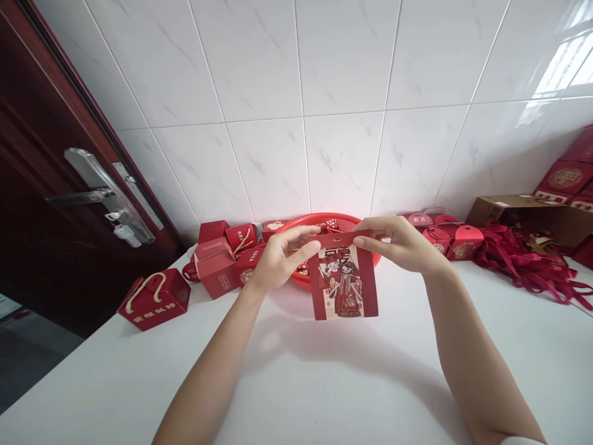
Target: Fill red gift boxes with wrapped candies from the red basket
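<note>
Above the white table, a flat red paper box (345, 284) hangs upright between my hands. Its front carries a printed cartoon couple in traditional dress, and a small slot shows in its top edge. My left hand (282, 258) pinches the upper left corner between thumb and fingers. At the upper right corner, my right hand (393, 244) grips the same box, thumb in front. Just behind it stands a red plastic basket (319, 217) holding red patterned items, partly hidden by the box and my hands.
Several red gift boxes (215, 266) cluster left of the basket; one with rope handles (155, 300) sits near the left edge. To the right are red boxes (451, 238), dark red ribbons (523, 262) and an open cardboard box (504, 210). A tiled wall (343, 148) rises behind.
</note>
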Demonstrator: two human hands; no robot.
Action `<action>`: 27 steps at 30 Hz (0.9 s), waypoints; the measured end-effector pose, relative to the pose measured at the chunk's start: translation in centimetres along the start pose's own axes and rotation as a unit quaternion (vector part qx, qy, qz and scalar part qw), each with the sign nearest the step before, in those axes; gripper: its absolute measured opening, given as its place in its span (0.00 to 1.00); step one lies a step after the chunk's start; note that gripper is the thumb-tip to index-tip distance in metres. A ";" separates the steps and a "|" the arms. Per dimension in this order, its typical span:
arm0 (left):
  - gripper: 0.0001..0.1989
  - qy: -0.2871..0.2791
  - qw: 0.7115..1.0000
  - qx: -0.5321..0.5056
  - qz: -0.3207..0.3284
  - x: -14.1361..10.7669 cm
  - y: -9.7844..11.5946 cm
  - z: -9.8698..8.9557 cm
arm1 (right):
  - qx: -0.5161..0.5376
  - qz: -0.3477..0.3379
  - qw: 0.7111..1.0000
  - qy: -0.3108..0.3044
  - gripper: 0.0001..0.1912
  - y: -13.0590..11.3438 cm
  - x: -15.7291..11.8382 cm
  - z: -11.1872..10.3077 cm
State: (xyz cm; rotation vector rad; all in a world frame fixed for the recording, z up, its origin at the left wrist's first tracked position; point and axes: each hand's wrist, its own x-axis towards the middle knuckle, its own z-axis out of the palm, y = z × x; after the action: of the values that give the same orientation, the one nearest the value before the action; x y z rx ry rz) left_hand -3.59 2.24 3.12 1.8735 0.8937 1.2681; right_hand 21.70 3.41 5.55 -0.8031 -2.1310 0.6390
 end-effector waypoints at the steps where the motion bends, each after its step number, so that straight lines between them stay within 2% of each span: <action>1: 0.16 -0.003 1.000 -0.001 -0.015 0.0 0.0 0.1 | 0.003 -0.002 1.000 0.002 0.16 0.0 0.0 0.0; 4: 0.16 -0.002 1.000 0.002 -0.017 0.1 -0.1 0.5 | 0.002 0.002 1.000 0.001 0.16 0.1 0.0 0.0; 8: 0.16 0.028 1.000 0.005 0.001 0.1 -0.3 1.0 | 0.005 0.009 1.000 0.007 0.17 0.3 0.2 0.0; 12: 0.21 0.026 0.999 -0.030 0.017 0.6 -2.1 1.5 | 0.016 0.009 0.999 0.032 0.18 0.4 -0.1 -1.0; 15: 0.25 0.016 1.000 -0.023 -0.009 1.3 -4.6 1.6 | 0.026 0.046 0.993 0.102 0.19 0.8 -1.4 -3.0; 17: 0.23 0.005 0.997 0.051 -0.051 1.6 -6.1 1.5 | 0.016 0.080 0.981 0.177 0.18 1.5 -3.0 -4.8; 20: 0.18 -0.042 0.988 0.127 -0.083 1.8 -7.1 1.4 | -0.049 0.140 0.939 0.309 0.13 2.8 -6.2 -7.9; 22: 0.16 -0.073 0.985 0.129 -0.083 1.8 -7.1 1.5 | -0.132 0.213 0.886 0.391 0.06 3.9 -8.6 -9.9; 24: 0.14 -0.090 0.984 0.134 -0.080 1.9 -7.0 1.8 | -0.199 0.308 0.819 0.442 0.01 5.2 -10.8 -11.6; 26: 0.12 -0.100 0.981 0.151 -0.077 1.9 -7.0 2.1 | -0.246 0.385 0.757 0.467 0.05 7.0 -12.9 -12.8; 27: 0.11 -0.104 0.979 0.158 -0.076 1.9 -7.0 2.3 | -0.258 0.411 0.746 0.455 0.08 8.1 -13.8 -13.2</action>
State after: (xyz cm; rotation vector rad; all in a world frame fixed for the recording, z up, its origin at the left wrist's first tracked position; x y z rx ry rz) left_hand -2.00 7.13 -2.49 2.0901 1.1517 0.8556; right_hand 41.92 1.42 1.47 -1.9268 -0.9407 -0.0389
